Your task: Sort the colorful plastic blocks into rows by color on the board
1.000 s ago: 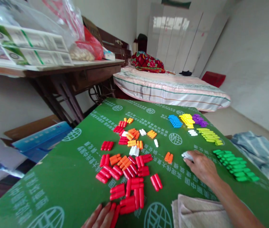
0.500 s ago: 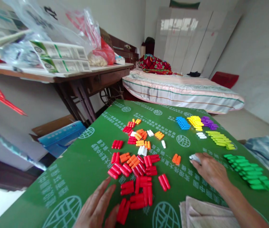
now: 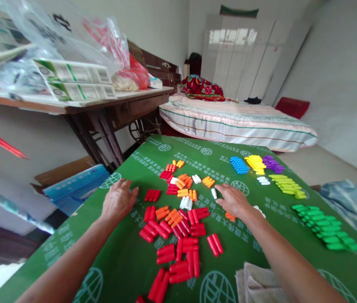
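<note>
My left hand (image 3: 120, 200) hovers over the left side of the green table (image 3: 128, 256), fingers apart, holding nothing, left of some red capsule-shaped plastic pieces (image 3: 152, 195). My right hand (image 3: 233, 201) reaches in from the right with its fingers apart beside a single white plastic piece (image 3: 214, 193); whether it touches the piece is unclear. Under this hand an orange piece (image 3: 230, 216) is partly hidden. Behind my right wrist lie white pieces (image 3: 259, 211). Between my hands spreads a loose pile of red pieces, orange pieces (image 3: 174, 218) and white pieces (image 3: 186, 203).
On the right stand sorted groups: blue pieces (image 3: 239, 165), yellow pieces (image 3: 255, 163), purple pieces (image 3: 273, 164), lime pieces (image 3: 287, 185) and green pieces (image 3: 325, 226). A folded cloth (image 3: 260, 284) lies at the near edge. A cluttered desk (image 3: 128, 99) and a bed (image 3: 235, 118) are beyond.
My right hand has moved left, leaving the white pieces it held on the table, and now opens near the lone white piece. My left hand has moved forward, away from the near red pieces.
</note>
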Demonstrator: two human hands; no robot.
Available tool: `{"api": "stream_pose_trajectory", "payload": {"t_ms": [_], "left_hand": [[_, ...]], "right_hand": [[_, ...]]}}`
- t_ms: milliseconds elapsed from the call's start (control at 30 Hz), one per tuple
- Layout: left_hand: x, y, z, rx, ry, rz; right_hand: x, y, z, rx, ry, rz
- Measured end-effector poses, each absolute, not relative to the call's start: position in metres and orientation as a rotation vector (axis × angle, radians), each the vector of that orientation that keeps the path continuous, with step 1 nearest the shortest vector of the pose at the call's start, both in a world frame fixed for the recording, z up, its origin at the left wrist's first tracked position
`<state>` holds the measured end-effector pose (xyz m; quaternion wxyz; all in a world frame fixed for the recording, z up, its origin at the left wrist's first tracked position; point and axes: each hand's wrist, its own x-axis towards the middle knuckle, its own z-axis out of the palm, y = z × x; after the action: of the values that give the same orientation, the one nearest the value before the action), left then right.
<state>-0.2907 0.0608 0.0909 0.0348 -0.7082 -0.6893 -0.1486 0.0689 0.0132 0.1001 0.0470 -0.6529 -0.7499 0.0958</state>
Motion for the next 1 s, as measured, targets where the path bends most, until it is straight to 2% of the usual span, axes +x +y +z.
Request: {"api": "stream_pose_trajectory", "payload": {"t_ms": [367,667,1000], "left_hand": [[-0.269,0.084,0.104,-2.127,-2.191,-0.456],[-0.263,0.096,0.094,-2.129,-2.220,-0.391],[-0.259,0.096,0.095,-2.097,-2.217,-0.332]], "right_hand": [[0.082,0.031,0.099,-2.017,-2.223,0.313],[0.213,0.028,0.084,-2.724,-1.413,0.125],[0.241,0.039,0.067,-2.808,-1.362,0.133]]}}
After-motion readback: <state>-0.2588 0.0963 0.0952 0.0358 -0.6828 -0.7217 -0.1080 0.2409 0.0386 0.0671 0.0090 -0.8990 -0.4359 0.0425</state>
